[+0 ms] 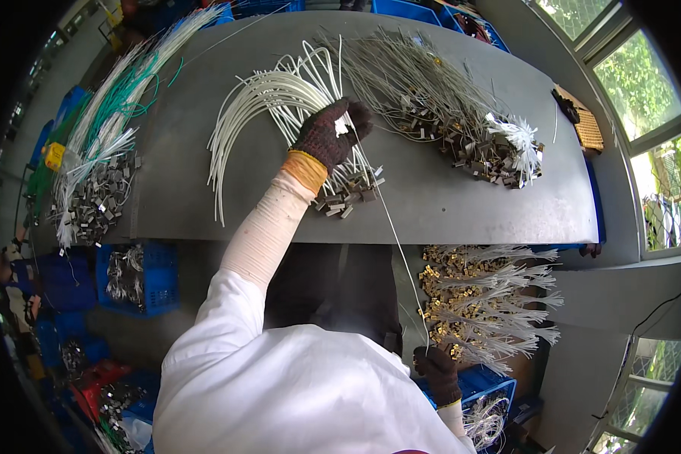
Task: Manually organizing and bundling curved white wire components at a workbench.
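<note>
While left hand (pixel 331 135) clasps wires (pixel 280 89), tabletop (pixel 431 208) ends nearby.

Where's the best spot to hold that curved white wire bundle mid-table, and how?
Probably grip the white wire bundle where it narrows, just beyond the metal pieces at its near end, coming from above and the left, like the left hand: strands gather there but spread wide along the curve.

I stand at a broad grey table (pixel 499 216) with a smooth, dull top. To my right, a pale wall (pixel 583 325) holds windows (pixel 634 87), bright with daylight, and green leaves (pixel 643 72) show through the panes. Beyond the table's near edge I see dim grey floor (pixel 200 276).
</note>
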`<state>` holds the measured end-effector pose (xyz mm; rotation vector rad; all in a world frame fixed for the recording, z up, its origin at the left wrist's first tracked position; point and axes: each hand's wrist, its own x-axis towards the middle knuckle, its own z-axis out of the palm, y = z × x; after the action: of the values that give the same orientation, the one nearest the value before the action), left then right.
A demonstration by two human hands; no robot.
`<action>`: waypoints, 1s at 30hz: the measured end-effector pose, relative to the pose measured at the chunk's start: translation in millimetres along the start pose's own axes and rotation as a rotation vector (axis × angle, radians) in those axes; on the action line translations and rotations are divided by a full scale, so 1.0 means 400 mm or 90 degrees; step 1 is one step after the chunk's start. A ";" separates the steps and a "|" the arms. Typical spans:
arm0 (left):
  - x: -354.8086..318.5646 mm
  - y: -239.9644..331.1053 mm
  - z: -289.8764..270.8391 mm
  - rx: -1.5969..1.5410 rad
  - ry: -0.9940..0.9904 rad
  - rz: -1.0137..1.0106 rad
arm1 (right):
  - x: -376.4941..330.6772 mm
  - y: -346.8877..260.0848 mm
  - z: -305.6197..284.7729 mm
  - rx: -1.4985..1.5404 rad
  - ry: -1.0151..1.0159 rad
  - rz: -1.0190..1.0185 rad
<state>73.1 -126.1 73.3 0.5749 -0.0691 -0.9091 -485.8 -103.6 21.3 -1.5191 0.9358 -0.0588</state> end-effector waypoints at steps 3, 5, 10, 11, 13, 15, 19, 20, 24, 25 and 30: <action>-0.018 0.005 0.005 0.010 0.003 -0.017 | 0.008 0.001 0.001 0.000 0.011 0.015; -0.037 -0.005 0.000 0.015 -0.012 -0.040 | 0.023 0.034 -0.003 -0.023 0.007 -0.041; -0.180 -0.035 0.046 0.050 -0.001 -0.210 | 0.138 -0.011 0.030 -0.006 0.004 -0.086; -0.185 -0.059 0.025 0.034 -0.031 -0.203 | 0.175 -0.017 0.033 -0.032 -0.016 -0.134; -0.216 -0.090 -0.024 0.032 -0.085 -0.164 | 0.259 -0.104 0.077 -0.027 -0.053 -0.107; -0.264 -0.098 -0.016 0.039 -0.069 -0.170 | 0.362 -0.120 0.138 -0.031 -0.042 -0.173; -0.361 -0.095 0.052 0.173 -0.030 -0.138 | 0.462 -0.308 0.239 -0.013 -0.120 -0.079; -0.376 -0.099 0.041 0.175 -0.024 -0.139 | 0.479 -0.361 0.270 0.070 -0.138 -0.118; -0.396 -0.094 0.025 0.391 -0.093 0.030 | 0.506 -0.465 0.322 0.061 -0.138 -0.311; -0.394 -0.081 0.032 0.389 -0.104 0.075 | 0.497 -0.483 0.325 0.215 -0.174 -0.157; -0.384 -0.057 0.022 0.593 -0.102 0.189 | 0.484 -0.478 0.336 0.294 -0.083 -0.279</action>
<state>-41.8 -23.9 97.1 1.3108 -0.7323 -0.5913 -186.4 -128.6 63.4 -1.2488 0.4309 -0.4551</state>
